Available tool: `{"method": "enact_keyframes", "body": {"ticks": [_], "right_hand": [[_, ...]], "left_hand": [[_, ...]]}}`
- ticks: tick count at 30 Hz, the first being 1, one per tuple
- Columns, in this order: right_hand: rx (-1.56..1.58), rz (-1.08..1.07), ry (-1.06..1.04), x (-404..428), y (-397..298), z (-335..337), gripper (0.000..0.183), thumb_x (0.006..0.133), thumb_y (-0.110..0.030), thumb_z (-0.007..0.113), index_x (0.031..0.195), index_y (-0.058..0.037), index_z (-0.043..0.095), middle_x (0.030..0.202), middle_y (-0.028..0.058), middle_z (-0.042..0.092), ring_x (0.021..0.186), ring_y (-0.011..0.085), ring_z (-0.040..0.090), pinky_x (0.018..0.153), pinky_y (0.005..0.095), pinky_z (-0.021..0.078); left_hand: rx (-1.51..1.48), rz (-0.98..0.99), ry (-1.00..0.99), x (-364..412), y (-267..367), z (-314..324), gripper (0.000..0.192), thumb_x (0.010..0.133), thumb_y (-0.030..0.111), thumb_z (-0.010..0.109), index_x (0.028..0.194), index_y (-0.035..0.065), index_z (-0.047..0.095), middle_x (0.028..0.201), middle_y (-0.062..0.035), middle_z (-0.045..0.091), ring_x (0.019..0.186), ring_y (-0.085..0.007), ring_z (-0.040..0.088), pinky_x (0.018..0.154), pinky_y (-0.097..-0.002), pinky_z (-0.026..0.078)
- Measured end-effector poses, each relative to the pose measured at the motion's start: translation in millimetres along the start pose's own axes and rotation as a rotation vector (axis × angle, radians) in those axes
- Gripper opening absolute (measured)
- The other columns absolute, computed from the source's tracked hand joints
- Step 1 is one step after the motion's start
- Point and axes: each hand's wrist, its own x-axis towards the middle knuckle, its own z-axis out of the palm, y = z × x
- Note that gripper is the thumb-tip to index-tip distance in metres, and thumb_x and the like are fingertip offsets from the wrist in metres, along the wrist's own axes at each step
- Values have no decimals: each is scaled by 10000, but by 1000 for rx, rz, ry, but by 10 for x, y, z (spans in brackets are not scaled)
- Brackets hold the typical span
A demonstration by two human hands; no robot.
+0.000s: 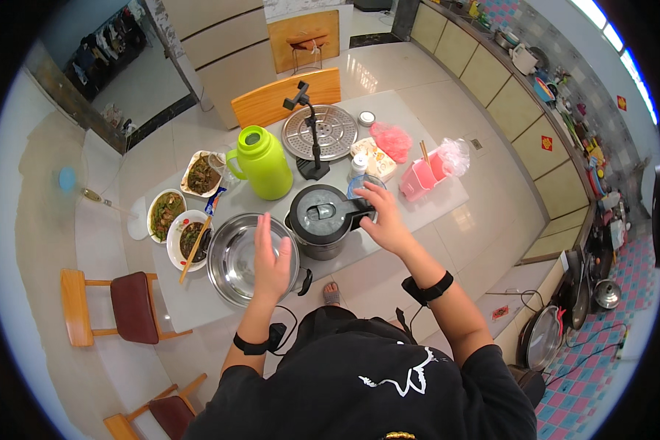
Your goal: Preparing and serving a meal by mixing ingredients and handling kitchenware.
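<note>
My left hand [272, 267] is raised over a stainless-steel pot [231, 269], holding nothing, its thumb apart from the fingers. It hides part of the pot, whose bare inside shows. Right beside the pot stands an electric kettle [325, 250] with a steel body and a closed dark lid [319, 214]. My right hand [385, 220] is at the end of the kettle's black handle [357, 207], fingers spread and not wrapped around it. Whether a fingertip touches the handle I cannot tell. Behind that hand is a clear blue-rimmed bowl [366, 180], partly covered.
A green thermos jug [264, 168], a black phone stand [313, 168] and a perforated steamer plate [338, 129] stand behind. Bowls of food [168, 215] and chopsticks [194, 250] are left. A pink bin [422, 179] stands right on the white table [198, 297]. Chairs [135, 308] flank its left.
</note>
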Motion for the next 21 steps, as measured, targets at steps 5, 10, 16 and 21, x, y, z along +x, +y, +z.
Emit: {"method": "enact_keyframes", "body": {"ticks": [5,10,16,21], "right_hand": [[17,194,-254,194,314,19,449,612,-80,661,1047,-5,583,1049,209,592,975,358,568,843,396,463],[-100,282,-388,361,440,4,356,568,-131,730,868,11,601,765,183,628,738,359,611,681,398,485],[183,285,-447,387,600,56,260,551,-134,729,716,-1,577,597,89,561,549,179,537,546,315,446],[311,322,-363,270,683,144,256,544,-124,717,719,1,579,572,81,541,535,166,526,533,313,438]], "left_hand": [[390,174,-188,119,276,75,571,882,338,549,1306,-30,447,1442,-228,318,1361,-388,245,1093,-537,166],[505,249,-276,178,392,326,602,828,340,615,1294,-11,466,1379,-212,417,1351,-363,284,1104,-555,104],[424,232,-215,162,499,541,625,784,333,657,1264,-22,472,1278,-226,505,1302,-374,355,1098,-571,103],[299,180,-164,116,422,616,630,767,328,666,1267,-1,468,1272,-264,493,1294,-396,353,1092,-559,142]]}}
